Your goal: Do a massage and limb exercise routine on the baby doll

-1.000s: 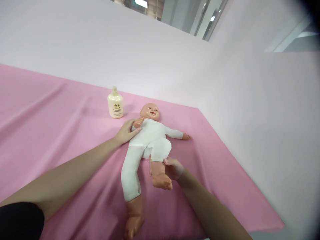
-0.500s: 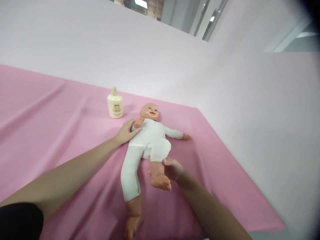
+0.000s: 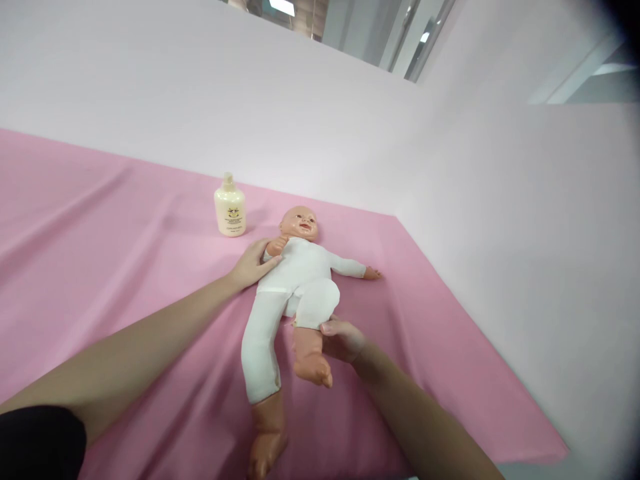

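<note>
A baby doll (image 3: 299,263) in a white suit lies on its back, head at the far end, with one leg bent up and the other stretched toward me. My left hand (image 3: 253,265) is closed on the doll's side by its bent arm, thumb over the chest; the fingertips are hidden behind that arm. Around the lower part of the raised leg (image 3: 309,347) my right hand (image 3: 343,339) is closed, its thumb at the trouser cuff and most fingers hidden behind the leg.
A cream bottle (image 3: 231,208) with a dark printed label stands left of the doll's head. The pink cloth (image 3: 125,253) under everything has folds. White walls (image 3: 200,93) rise behind it and on the right.
The raised leg has swung slightly left and down, with my right hand moving along on it. My left hand and the bottle stay where they were.
</note>
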`<action>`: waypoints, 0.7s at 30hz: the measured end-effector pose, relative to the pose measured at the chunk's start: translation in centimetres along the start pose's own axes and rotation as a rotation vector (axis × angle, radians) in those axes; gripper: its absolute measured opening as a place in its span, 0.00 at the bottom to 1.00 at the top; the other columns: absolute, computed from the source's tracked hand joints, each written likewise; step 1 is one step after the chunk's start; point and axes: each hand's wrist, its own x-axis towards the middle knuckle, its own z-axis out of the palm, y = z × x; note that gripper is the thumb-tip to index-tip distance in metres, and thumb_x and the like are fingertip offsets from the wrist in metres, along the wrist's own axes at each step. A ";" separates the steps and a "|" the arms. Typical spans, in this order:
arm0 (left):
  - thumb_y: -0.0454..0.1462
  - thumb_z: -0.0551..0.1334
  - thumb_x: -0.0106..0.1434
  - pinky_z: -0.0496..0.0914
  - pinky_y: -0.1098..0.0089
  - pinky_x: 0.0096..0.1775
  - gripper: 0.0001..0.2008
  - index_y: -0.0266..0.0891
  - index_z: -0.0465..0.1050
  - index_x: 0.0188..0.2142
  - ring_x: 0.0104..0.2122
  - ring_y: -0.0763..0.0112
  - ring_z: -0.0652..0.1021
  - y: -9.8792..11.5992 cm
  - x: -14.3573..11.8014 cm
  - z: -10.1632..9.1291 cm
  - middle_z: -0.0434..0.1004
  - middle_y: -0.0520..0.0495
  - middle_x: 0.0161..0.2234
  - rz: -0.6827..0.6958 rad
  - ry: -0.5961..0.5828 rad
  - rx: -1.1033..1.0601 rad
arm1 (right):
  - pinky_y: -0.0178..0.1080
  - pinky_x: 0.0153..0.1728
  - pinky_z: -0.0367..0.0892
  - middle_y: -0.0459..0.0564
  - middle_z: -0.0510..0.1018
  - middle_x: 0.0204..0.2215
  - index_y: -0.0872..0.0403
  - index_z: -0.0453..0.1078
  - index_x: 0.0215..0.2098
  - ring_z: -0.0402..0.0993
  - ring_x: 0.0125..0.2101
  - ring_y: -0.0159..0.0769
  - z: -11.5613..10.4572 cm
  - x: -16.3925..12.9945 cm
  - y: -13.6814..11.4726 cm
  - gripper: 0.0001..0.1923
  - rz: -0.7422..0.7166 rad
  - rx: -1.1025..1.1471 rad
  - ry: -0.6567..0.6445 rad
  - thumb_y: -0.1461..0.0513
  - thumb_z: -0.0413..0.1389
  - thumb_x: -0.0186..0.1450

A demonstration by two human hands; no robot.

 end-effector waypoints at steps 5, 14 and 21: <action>0.53 0.60 0.64 0.73 0.51 0.56 0.26 0.37 0.72 0.52 0.51 0.50 0.79 0.1 0.0 0.0 0.80 0.38 0.51 -0.003 0.000 -0.005 | 0.40 0.36 0.70 0.52 0.83 0.31 0.57 0.75 0.42 0.79 0.31 0.39 0.0 0.0 -0.1 0.26 0.007 -0.002 -0.003 0.50 0.70 0.51; 0.53 0.60 0.64 0.72 0.51 0.55 0.26 0.36 0.72 0.52 0.50 0.51 0.78 -0.1 0.0 0.0 0.80 0.36 0.51 -0.009 -0.013 0.000 | 0.40 0.35 0.70 0.52 0.84 0.31 0.59 0.77 0.44 0.79 0.31 0.39 -0.1 0.1 0.2 0.27 -0.008 0.025 -0.006 0.51 0.70 0.51; 0.54 0.60 0.64 0.71 0.50 0.57 0.27 0.38 0.72 0.53 0.52 0.50 0.78 -0.1 0.0 0.0 0.80 0.37 0.52 -0.012 -0.015 0.006 | 0.39 0.34 0.70 0.52 0.83 0.30 0.59 0.76 0.42 0.78 0.29 0.38 -0.2 0.1 0.2 0.26 -0.007 0.031 -0.012 0.52 0.70 0.51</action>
